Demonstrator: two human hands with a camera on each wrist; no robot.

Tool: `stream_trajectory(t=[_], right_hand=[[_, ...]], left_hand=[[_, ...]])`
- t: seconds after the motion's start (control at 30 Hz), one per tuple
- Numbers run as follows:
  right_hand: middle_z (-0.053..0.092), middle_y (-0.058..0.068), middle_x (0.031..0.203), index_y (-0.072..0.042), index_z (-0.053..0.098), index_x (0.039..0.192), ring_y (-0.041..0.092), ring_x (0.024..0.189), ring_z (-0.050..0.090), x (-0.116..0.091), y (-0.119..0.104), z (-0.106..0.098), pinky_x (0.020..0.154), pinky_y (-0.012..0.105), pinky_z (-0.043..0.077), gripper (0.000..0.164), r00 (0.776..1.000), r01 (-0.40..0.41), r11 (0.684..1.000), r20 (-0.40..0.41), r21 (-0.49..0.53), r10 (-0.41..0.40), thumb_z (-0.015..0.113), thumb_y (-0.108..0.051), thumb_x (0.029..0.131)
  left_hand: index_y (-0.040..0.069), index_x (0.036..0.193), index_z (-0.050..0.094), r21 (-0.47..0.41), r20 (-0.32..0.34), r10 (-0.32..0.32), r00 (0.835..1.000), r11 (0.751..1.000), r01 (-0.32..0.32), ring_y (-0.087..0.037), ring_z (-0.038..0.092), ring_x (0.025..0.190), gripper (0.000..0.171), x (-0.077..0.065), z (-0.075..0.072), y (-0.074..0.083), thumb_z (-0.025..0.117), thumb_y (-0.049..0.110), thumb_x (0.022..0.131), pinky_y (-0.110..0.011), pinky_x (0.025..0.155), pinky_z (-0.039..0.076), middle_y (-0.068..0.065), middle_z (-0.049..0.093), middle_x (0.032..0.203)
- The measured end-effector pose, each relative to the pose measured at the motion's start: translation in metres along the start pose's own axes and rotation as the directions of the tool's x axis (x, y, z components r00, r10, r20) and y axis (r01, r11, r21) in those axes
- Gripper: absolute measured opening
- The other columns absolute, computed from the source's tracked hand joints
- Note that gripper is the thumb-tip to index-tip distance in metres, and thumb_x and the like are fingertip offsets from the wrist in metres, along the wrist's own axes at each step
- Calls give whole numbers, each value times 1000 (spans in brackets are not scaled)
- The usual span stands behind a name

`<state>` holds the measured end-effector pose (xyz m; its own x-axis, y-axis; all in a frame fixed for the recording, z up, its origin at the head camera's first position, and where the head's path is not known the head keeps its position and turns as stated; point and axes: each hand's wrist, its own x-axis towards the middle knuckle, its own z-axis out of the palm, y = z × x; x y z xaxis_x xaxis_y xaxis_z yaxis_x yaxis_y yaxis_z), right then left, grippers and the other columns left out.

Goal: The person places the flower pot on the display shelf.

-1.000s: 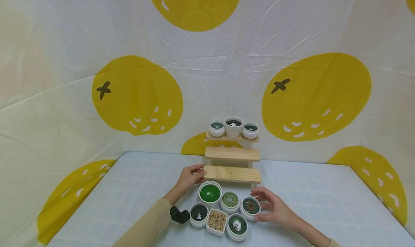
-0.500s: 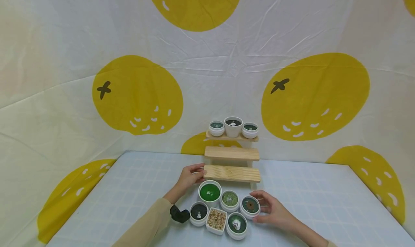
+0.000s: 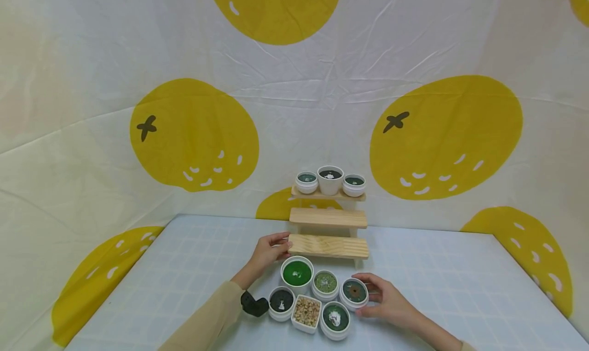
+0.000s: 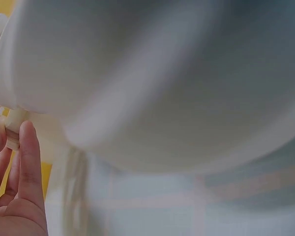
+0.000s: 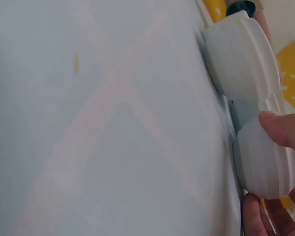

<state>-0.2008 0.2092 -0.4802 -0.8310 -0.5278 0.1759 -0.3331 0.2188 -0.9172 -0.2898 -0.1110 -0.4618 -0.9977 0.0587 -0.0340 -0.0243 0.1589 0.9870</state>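
Note:
My left hand (image 3: pixel 267 251) pinches the left end of the lowest wooden shelf (image 3: pixel 328 246) of a three-step stand. In the left wrist view, its thumb and fingers (image 4: pixel 29 172) meet at the pale wood edge. My right hand (image 3: pixel 386 300) holds a small white pot (image 3: pixel 354 292) with a dark teal top and brown centre, thumb on the near side and fingers round the far side. The right wrist view shows this pot (image 5: pixel 260 162) upright at the table surface, between thumb and fingers, beside another white pot (image 5: pixel 241 54).
Close by are a bright green bowl (image 3: pixel 297 273), a speckled green pot (image 3: pixel 325 283), a black-topped pot (image 3: pixel 281 302), a square dish of brown bits (image 3: pixel 306 312) and a green-and-white pot (image 3: pixel 335 319). Three pots, including a taller cup (image 3: pixel 330 182), stand on the top shelf (image 3: pixel 299 195).
My right hand's fingers have drawn in slightly round the teal-topped pot. The left hand stays on the shelf end. The whole head view has shifted a little.

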Motion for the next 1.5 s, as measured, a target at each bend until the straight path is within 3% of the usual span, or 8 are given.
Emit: stream_trajectory(t=[0.43, 1.0, 1.27, 1.4, 1.5], right_hand=[[55, 28, 124, 9, 46, 131, -2, 99, 58, 0, -4, 2, 87, 18, 55, 71, 998, -63, 998, -22, -28, 63, 82, -14, 74], [56, 29, 124, 8, 47, 130, -1, 99, 59, 0, -4, 2, 87, 18, 55, 70, 997, -65, 998, -46, -16, 64, 82, -13, 73], [58, 25, 124, 6, 49, 130, -3, 99, 59, 7, -8, 0, 87, 17, 54, 71, 992, -98, 992, -86, -75, 92, 84, -16, 72], [59, 24, 122, 5, 50, 129, -2, 97, 58, 10, -12, -1, 86, 19, 55, 71, 992, -78, 993, -105, -91, 68, 84, -16, 71], [58, 25, 122, 6, 50, 130, -2, 97, 58, 12, -17, -3, 85, 21, 56, 70, 992, -53, 995, -118, -83, 43, 84, -15, 72]], left_hand=[[-2, 128, 59, -1, -2, -11, 1000, 1000, 11, -7, 63, 67, 40, 1, -1, 0, 66, 8, 90, -25, 67, 61, -16, 64, 104], [-2, 128, 59, -5, -10, -1, 1000, 1000, 1, -7, 64, 66, 40, 1, 0, -1, 66, 8, 90, -25, 66, 61, -16, 64, 104], [-5, 128, 58, -21, -7, 15, 1000, 1000, -16, -7, 63, 66, 41, -2, 1, 3, 66, 7, 89, -27, 66, 61, -19, 64, 104], [-4, 128, 58, -27, -8, 10, 1000, 1000, -10, -6, 62, 65, 41, -1, 1, 0, 66, 7, 89, -25, 65, 61, -17, 64, 103], [-7, 127, 57, -30, 3, 19, 1000, 999, -19, -6, 62, 65, 41, -8, 1, 10, 65, 4, 89, -27, 66, 61, -19, 64, 103]])
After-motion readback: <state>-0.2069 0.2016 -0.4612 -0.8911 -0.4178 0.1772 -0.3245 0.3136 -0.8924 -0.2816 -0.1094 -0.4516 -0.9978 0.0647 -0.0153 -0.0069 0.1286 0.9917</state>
